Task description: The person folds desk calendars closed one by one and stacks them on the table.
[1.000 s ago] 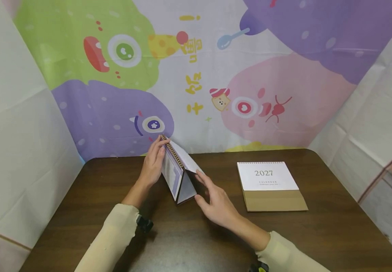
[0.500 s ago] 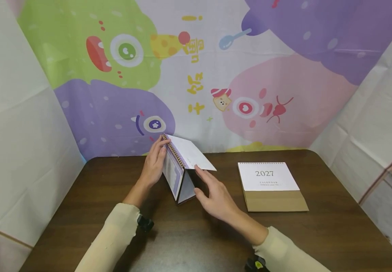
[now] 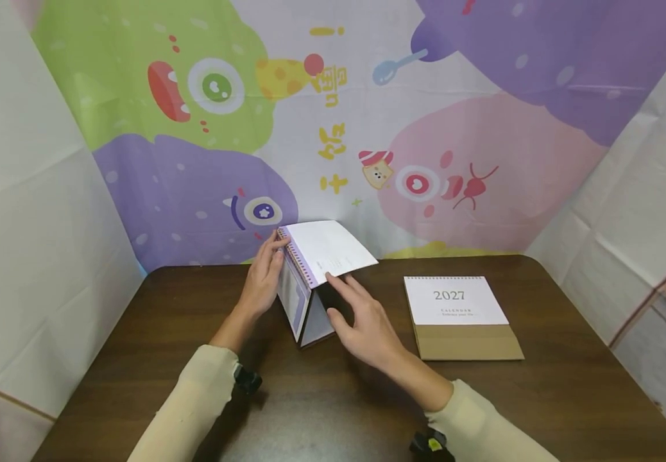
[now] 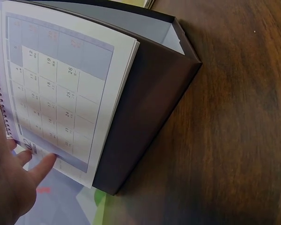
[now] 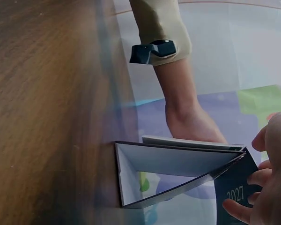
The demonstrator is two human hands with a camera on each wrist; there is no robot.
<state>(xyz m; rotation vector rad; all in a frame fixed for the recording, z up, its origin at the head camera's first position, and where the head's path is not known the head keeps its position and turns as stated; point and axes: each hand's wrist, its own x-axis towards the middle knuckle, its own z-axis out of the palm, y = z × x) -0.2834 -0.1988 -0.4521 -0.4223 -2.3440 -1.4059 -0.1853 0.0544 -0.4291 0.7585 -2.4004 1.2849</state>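
A dark tent-shaped desk calendar (image 3: 294,311) with a spiral along its ridge stands on the table. My left hand (image 3: 260,273) grips its far end, a finger over the spiral and the thumb against the month page (image 4: 79,93). On the other side, a stack of white leaves (image 3: 333,247) is raised from the ridge and sticks out to the right. My right hand (image 3: 367,327) has its extended fingers at the near corner of these leaves, thumb apart. The right wrist view shows its fingers by the dark cover (image 5: 236,187) marked 2027, under the leaves.
A second desk calendar (image 3: 454,305), white with a brown base and "2027" on it, stands to the right on the wooden table (image 3: 321,404). A cartoon-printed cloth (image 3: 344,128) hangs behind, with white cloth on both sides.
The leaves have swung upward from the calendar's right face to nearly level with the ridge, my right fingers rising slightly with them. My left hand has stayed at the far end.
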